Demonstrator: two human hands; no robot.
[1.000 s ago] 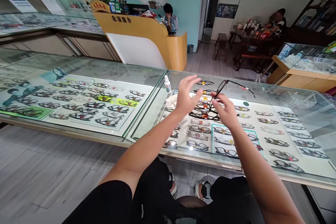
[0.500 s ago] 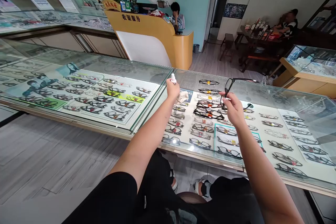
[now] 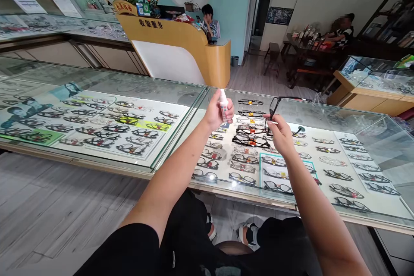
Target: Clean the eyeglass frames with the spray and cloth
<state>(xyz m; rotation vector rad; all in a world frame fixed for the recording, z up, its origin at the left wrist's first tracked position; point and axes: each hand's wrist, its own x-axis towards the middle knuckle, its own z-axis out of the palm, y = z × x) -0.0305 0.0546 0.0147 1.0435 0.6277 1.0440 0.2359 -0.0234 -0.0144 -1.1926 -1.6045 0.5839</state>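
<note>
Small white bottle (image 3: pixel 223 106), nozzle up & slightly tilted, is in the L hand (image 3: pixel 213 114), held above the glass w/ thumb and fingers wrapped round its body. Dark-framed glasses (image 3: pixel 274 104) are in the R hand (image 3: pixel 280 133), just right of the bottle & not touching it; thumb + fingertips pinch the frame near its lower end, lenses roughly edge-on to the view, one temple sticking out to the right.

Below both hands is a glass display case (image 3: pixel 351 220), w/ rows of spectacles inside on a pale base. Btwn the hands, a column of dark frames w/ orange tags (image 3: pixel 250 140) runs away from the wearer (hard to tell if on top of the glass or under it). A teal-edged panel (image 3: pixel 260 172) sits nearer the wearer, frames on it.

Adjoining on the left: a 2nd case (image 3: pixel 97 155), more frames, some on green and yellow patches. Beyond: a yellow-brown counter (image 3: pixel 217 62) w/ a person (image 3: pixel 210 28) behind it, hand to face. Far right rear, another person (image 3: pixel 343 34) is at a dark table (image 3: pixel 299 45), w/ a stool (image 3: pixel 274 51) nearby.
</note>
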